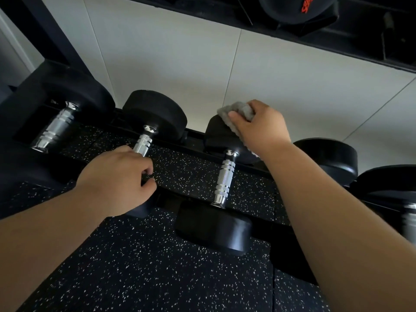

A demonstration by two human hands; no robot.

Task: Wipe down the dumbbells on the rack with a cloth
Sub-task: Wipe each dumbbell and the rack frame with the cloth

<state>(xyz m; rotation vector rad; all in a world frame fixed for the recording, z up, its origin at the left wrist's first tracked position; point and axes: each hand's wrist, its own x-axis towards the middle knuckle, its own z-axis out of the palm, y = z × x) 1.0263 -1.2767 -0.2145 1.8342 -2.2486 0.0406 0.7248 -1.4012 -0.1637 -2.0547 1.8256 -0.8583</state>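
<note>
Several black dumbbells with chrome handles lie across a low black rack (193, 134). My right hand (258, 127) grips a grey cloth (236, 113) and presses it onto the far head of the middle dumbbell (225, 176). My left hand (121, 179) curls its fingers over the near head of the dumbbell to the left (155, 118), whose near head is mostly hidden under the hand. A larger dumbbell (60, 122) lies at the far left.
More dumbbell heads (331, 158) sit on the rack to the right, one blurred at the frame edge. An upper rack shelf (315, 34) with dark equipment hangs overhead. Speckled black rubber floor (157, 266) lies below, a white tiled wall (202, 59) behind.
</note>
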